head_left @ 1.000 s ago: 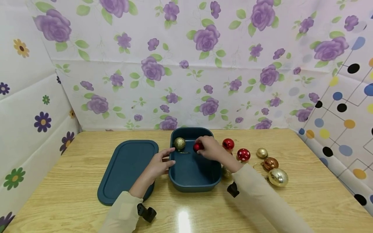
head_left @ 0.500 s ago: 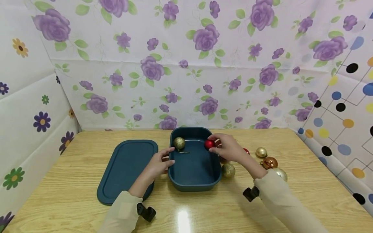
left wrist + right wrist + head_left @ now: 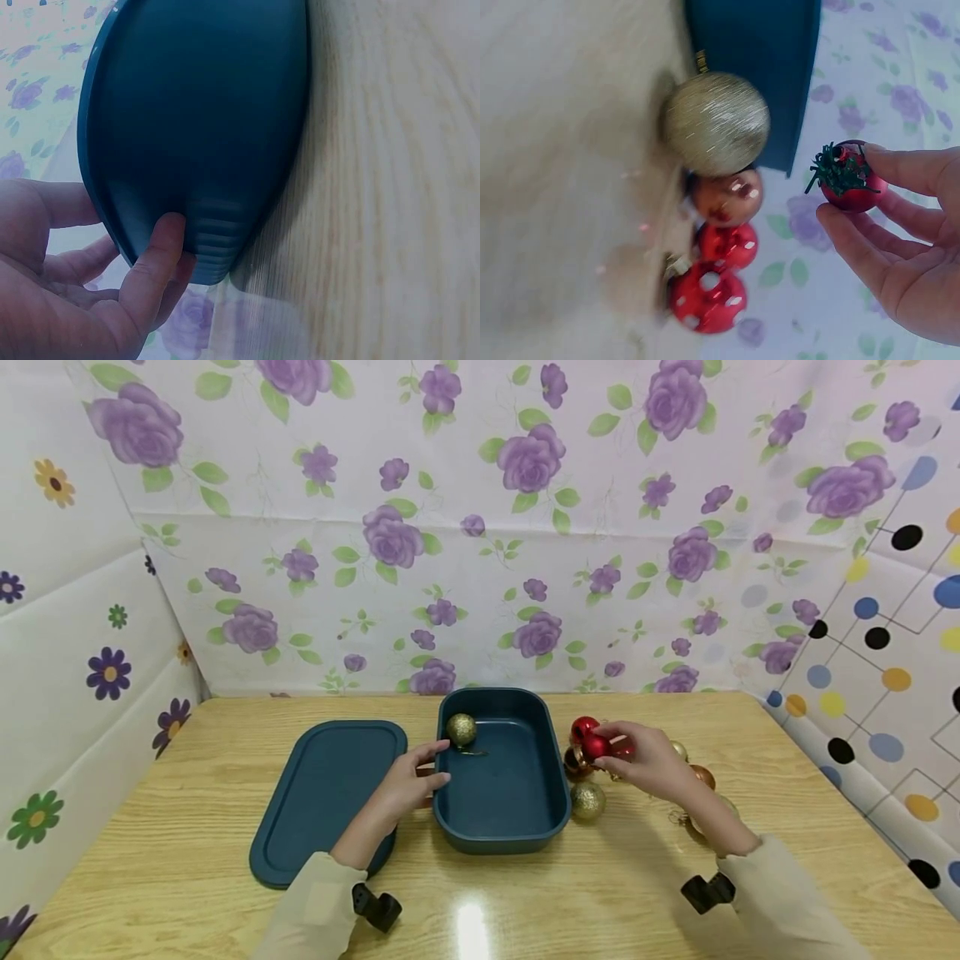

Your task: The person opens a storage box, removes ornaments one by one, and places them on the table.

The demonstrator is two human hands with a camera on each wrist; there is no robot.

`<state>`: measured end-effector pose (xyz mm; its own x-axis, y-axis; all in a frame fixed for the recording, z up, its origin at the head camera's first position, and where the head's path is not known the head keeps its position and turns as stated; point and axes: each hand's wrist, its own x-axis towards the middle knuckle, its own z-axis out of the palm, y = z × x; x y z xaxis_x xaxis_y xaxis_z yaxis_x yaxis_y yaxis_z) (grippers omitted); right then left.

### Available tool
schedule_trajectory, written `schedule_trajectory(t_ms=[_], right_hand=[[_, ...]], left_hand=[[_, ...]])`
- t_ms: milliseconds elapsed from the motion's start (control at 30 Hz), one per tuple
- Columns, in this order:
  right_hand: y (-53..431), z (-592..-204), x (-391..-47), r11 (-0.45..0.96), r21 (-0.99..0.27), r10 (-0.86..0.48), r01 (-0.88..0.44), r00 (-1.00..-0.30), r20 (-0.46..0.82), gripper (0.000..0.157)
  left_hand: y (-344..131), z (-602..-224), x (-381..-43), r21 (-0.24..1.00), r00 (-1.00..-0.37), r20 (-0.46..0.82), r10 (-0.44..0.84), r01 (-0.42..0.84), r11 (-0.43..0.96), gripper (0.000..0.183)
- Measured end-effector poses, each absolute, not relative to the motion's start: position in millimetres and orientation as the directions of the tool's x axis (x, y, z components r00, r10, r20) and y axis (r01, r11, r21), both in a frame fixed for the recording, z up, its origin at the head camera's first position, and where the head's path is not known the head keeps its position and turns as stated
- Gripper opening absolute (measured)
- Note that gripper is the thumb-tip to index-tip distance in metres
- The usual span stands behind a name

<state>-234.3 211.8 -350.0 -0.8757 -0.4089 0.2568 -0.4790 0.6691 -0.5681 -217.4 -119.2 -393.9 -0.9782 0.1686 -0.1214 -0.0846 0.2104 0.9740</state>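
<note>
In the head view, my right hand [image 3: 647,762] pinches a small matte red Christmas bauble [image 3: 596,746] between thumb and fingers, just right of the dark blue box [image 3: 502,843]. Green tinsel-like trim [image 3: 844,174] covers its top in the right wrist view. My left hand [image 3: 405,783] lies against the box's left side with loosely extended fingers, its fingertips at the rim and outer wall in the left wrist view. A gold glitter bauble [image 3: 461,729] sits in the box's far left corner, its gold cord beside it.
By the box's right side lie a gold glitter bauble [image 3: 588,801], a copper bauble [image 3: 727,196], a shiny red bauble [image 3: 583,728] and a white-dotted red bauble [image 3: 709,296]. Farther right, the right arm partly covers gold and copper baubles [image 3: 702,775]. A blue lid [image 3: 330,793] lies left.
My right hand has lifted the matte red bauble out of the box and carried it right, over the other baubles. The left hand has stayed at the box.
</note>
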Motion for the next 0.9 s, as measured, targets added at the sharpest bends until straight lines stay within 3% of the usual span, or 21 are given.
schedule_trajectory(t_ms=[467, 900], right_hand=[[242, -378, -225, 0.682, -0.608, -0.387, -0.407, -0.906, 0.173, 0.037], [251, -398, -227, 0.736, -0.548, -0.404, -0.397, -0.908, 0.115, 0.031]], left_hand=[[-119, -394, -217, 0.974, -0.978, -0.130, 0.166, -0.094, 0.208, 0.050], [-119, -395, -218, 0.975, -0.979, -0.123, 0.165, -0.088, 0.206, 0.050]])
